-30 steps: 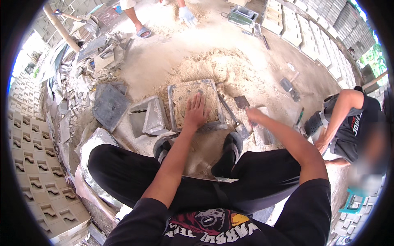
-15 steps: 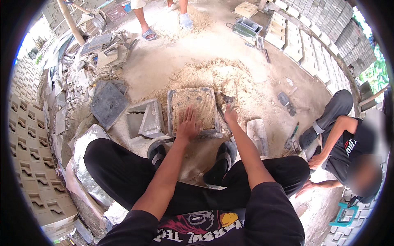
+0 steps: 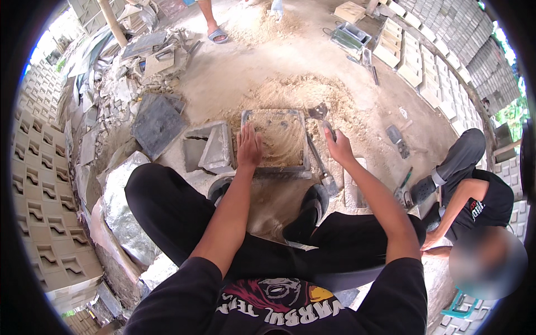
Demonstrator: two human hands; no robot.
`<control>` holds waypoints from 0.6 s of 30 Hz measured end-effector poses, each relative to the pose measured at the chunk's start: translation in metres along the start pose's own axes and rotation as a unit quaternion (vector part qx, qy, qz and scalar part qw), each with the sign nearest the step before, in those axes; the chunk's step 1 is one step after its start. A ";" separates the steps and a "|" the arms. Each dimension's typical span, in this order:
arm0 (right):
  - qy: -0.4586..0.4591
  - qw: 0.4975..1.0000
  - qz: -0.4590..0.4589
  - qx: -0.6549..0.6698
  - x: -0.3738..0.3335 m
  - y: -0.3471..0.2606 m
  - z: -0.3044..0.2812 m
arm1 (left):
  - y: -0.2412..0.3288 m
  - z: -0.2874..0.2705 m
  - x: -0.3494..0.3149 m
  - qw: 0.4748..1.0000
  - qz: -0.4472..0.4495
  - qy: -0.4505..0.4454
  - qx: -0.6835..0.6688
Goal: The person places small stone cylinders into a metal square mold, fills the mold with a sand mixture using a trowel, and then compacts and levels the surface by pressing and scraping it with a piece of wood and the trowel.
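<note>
A square dark metal mould (image 3: pixel 308 152) lies on the ground before my feet, filled nearly to its rim with damp tan sand mix (image 3: pixel 282 142). My left hand (image 3: pixel 249 147), fingers stretched out, lies over the mould's left side. To the right of the mould, my right hand (image 3: pixel 340 147) is closed around the handle of a small trowel (image 3: pixel 318 111), its blade pointing away over loose sand. A long-handled flat tool (image 3: pixel 328 183) lies along the mould's right side, near my right foot.
A loose sand heap (image 3: pixel 318 89) spreads behind the mould. Broken concrete blocks (image 3: pixel 215 151) and a dark slab (image 3: pixel 157 125) lie to the left. A co-worker (image 3: pixel 474 206) crouches at right; another person's sandalled foot (image 3: pixel 218 36) stands far off. Stacked blocks (image 3: pixel 44 212) line the left side.
My left hand has slid from the middle of the sand to the mould's left side. My right hand has moved right with the trowel. The sand surface looks smoother.
</note>
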State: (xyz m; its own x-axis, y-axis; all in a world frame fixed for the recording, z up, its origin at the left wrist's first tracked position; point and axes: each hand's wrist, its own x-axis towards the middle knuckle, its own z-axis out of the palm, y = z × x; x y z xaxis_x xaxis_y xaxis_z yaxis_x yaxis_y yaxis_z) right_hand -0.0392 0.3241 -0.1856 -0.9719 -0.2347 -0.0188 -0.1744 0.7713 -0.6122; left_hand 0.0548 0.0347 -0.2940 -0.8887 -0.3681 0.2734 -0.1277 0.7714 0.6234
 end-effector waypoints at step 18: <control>-0.125 0.973 -0.038 -0.188 -0.036 -0.060 -0.109 | 0.051 0.009 -0.033 0.967 0.194 -0.138 0.090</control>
State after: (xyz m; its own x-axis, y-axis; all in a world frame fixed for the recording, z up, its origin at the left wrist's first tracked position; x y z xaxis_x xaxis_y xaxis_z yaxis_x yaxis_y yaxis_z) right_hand -0.0112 0.3504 -0.0616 -0.8936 -0.3996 -0.2045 -0.3356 0.8973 -0.2867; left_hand 0.0738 0.0907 -0.2782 -0.9654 0.1012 0.2401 0.1871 0.9107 0.3682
